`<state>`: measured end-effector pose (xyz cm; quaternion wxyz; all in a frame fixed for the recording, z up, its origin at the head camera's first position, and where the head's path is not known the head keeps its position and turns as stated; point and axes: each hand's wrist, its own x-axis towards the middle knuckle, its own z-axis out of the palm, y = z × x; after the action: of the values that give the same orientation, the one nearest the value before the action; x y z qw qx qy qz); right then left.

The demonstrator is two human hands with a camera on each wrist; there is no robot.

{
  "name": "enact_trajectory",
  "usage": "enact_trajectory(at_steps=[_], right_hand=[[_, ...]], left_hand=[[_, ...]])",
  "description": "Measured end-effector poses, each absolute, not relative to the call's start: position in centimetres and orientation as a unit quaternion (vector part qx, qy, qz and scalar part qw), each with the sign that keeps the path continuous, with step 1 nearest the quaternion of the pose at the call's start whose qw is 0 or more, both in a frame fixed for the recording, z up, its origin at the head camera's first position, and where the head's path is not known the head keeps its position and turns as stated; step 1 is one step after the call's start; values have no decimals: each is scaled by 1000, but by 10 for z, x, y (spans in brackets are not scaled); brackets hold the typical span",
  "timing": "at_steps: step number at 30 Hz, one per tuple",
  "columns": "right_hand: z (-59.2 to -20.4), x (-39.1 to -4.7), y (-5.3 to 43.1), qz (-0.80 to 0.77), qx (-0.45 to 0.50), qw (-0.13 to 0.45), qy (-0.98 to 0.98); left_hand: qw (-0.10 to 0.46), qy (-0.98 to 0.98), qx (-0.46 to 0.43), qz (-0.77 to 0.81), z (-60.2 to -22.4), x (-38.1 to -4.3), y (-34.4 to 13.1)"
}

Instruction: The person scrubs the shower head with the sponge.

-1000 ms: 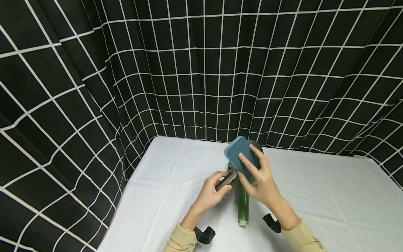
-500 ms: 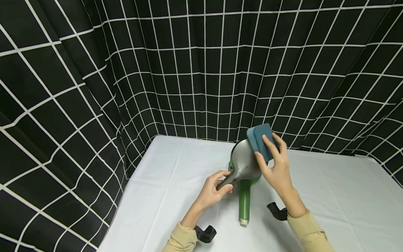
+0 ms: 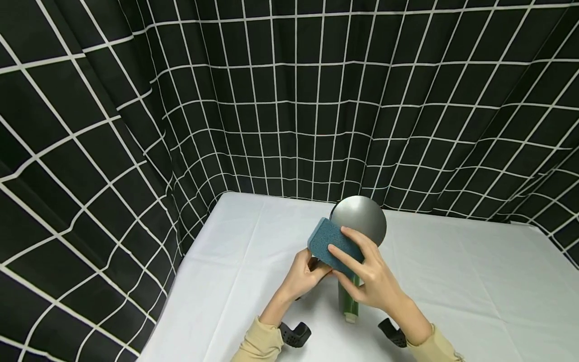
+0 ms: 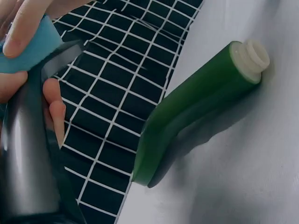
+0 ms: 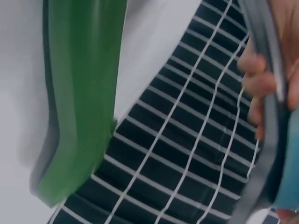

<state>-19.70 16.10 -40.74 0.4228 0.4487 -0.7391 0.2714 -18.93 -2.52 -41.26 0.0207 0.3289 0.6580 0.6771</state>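
Hands, two, both occupied at lower centre of the head view. My left hand [image 3: 304,275] is curled around the handle of a grey metal pan [image 3: 359,219], holding it tilted up off the tabletop [image 3: 475,281] so that its round, smooth, matte face turns toward me and can be reached; the left wrist view shows the same dull steel handle [image 4: 28,154] with my fingertips wrapped on it. My right hand [image 3: 368,276] pinches a blue sponge [image 3: 331,245], thumb below and fingers laid flat over the top, pressing it against the lower left edge of the pan near where handle meets disc. Sponge: rectangular block, coarse porous texture, soft rounded corners. Behind and below the pan, lying on the tabletop, one green item [image 4: 196,107] of glossy translucent plastic, long and tubular, widening at one end, with a pale ribbed cap [image 4: 252,57] at the other; it shows as a green stem [image 3: 348,301] between my wrists, untouched by either hand. Tabletop covering: white cloth, faint creases. Backdrop: black curtain [image 3: 135,100] with white grid lines, hanging in folds across the upper frame. Sleeves: beige knit. Black camera mounts [image 3: 295,335] sit on both wrists.
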Motion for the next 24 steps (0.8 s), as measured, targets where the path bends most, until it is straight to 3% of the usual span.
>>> enact_trajectory(at_steps=[3, 10, 13, 18, 24], right_hand=[[-401, -202, 168, 298, 416, 441, -738], [-384, -222, 200, 387, 211, 462, -770], [-386, -221, 201, 393, 169, 472, -771], [-402, -207, 173, 341, 228, 506, -759], [-417, -186, 154, 273, 374, 463, -756]], left_hand=[[31, 648, 324, 688, -419, -193, -24], [29, 638, 316, 702, -431, -198, -22], [26, 629, 321, 708, -432, -197, -21], [19, 620, 308, 721, -436, -198, -19], [9, 603, 297, 740, -440, -200, -16]])
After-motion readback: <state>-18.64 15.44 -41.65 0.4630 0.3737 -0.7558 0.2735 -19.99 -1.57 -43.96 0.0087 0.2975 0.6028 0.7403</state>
